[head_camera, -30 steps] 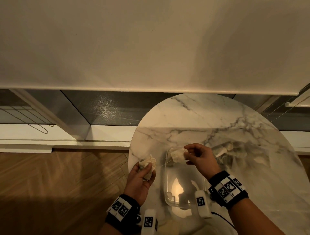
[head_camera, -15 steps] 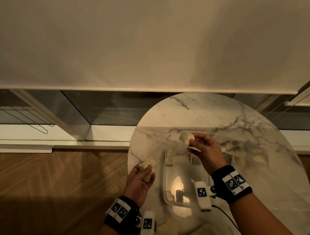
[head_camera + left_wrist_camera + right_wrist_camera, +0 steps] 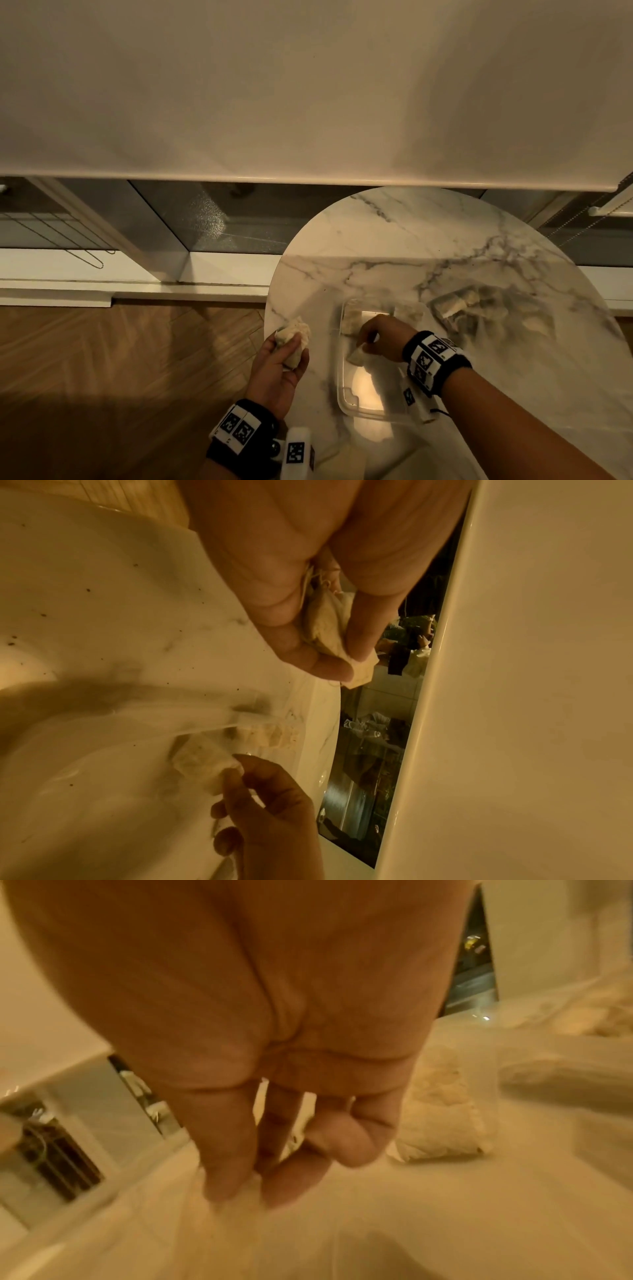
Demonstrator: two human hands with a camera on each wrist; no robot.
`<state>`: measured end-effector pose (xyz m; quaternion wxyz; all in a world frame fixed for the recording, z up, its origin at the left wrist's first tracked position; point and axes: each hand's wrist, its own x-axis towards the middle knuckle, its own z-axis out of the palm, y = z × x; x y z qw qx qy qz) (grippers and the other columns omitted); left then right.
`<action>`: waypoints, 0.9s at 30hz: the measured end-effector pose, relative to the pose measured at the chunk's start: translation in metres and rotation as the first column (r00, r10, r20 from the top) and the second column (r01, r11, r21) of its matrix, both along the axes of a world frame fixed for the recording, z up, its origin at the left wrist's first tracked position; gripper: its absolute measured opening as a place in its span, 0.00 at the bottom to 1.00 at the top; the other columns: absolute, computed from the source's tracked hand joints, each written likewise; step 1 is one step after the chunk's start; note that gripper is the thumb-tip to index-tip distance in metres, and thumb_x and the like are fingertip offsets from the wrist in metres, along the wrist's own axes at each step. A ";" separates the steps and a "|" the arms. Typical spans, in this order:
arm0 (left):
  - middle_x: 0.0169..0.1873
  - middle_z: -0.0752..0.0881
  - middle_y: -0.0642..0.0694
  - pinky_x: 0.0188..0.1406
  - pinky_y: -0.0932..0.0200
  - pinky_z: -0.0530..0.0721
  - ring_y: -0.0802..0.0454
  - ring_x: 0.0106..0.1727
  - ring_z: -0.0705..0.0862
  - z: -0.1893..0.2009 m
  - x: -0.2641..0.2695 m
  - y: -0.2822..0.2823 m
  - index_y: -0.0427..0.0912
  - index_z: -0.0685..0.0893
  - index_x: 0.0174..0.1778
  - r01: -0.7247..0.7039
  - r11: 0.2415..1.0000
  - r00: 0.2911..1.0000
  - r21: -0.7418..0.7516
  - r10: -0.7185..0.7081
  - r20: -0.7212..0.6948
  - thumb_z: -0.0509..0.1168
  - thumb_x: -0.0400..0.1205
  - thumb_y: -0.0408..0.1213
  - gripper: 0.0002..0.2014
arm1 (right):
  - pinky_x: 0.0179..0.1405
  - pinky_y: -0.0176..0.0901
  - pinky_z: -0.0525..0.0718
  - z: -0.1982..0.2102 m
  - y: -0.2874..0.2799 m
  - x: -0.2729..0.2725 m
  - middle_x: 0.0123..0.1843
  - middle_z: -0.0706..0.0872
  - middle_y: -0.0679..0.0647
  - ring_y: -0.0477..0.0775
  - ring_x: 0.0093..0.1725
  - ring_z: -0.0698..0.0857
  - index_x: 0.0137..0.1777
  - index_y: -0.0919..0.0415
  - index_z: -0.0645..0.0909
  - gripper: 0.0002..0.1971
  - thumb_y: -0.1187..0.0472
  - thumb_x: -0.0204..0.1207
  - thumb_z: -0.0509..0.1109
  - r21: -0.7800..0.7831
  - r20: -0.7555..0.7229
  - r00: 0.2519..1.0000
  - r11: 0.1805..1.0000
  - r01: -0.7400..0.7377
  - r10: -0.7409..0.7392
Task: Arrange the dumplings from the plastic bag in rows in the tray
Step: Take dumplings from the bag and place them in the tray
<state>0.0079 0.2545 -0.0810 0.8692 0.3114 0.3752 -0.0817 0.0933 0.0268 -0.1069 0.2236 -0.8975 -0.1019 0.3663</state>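
Note:
A clear plastic tray [image 3: 344, 401] sits on the marble table [image 3: 394, 240]. One pale dumpling [image 3: 351, 320] lies in its far left corner, another [image 3: 409, 311] at its far right. My right hand [image 3: 364, 346] pinches a dumpling [image 3: 356, 357] low inside the tray, just near of the corner one; the left wrist view shows this dumpling [image 3: 202, 761] beside the corner one [image 3: 267, 734]. My left hand [image 3: 291, 349] is left of the tray and grips a clump of dumplings [image 3: 293, 337], also seen as dumplings [image 3: 329, 626]. The plastic bag [image 3: 479, 308] with more dumplings lies right of the tray.
The table's left edge [image 3: 270, 325] runs under my left hand, with wooden floor [image 3: 120, 377] below. A white blind [image 3: 308, 102] hangs behind the table over a dark window. The right wrist view is blurred; it shows the tray's corner dumpling [image 3: 441, 1115].
My right hand has come down from above the tray's far edge into the tray, carrying its dumpling toward me and left. The left hand with its dumplings has stayed put.

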 end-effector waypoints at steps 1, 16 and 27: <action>0.58 0.86 0.38 0.37 0.61 0.90 0.47 0.53 0.85 0.000 0.000 0.001 0.38 0.83 0.56 0.003 1.000 1.000 -0.004 -0.003 0.003 0.69 0.78 0.24 0.12 | 0.54 0.37 0.82 -0.003 0.003 0.004 0.52 0.89 0.47 0.44 0.49 0.84 0.54 0.51 0.90 0.08 0.60 0.76 0.76 0.000 0.034 0.999 1.000 0.014 -0.014; 0.66 0.84 0.35 0.37 0.59 0.89 0.46 0.57 0.86 -0.007 -0.004 0.007 0.33 0.78 0.72 -0.080 0.997 0.997 -0.024 0.079 -0.018 0.72 0.72 0.26 0.30 | 0.51 0.45 0.85 -0.019 0.023 0.024 0.51 0.88 0.48 0.52 0.49 0.86 0.52 0.48 0.87 0.06 0.56 0.78 0.71 0.048 0.349 0.922 0.986 0.160 -0.166; 0.65 0.85 0.36 0.36 0.59 0.89 0.45 0.58 0.86 -0.013 -0.004 0.004 0.34 0.79 0.70 -0.076 0.997 0.997 -0.016 0.076 -0.026 0.71 0.76 0.25 0.24 | 0.49 0.40 0.83 -0.021 0.015 0.006 0.54 0.88 0.55 0.56 0.54 0.87 0.61 0.56 0.83 0.19 0.49 0.72 0.74 0.008 0.219 0.872 0.894 0.447 -0.438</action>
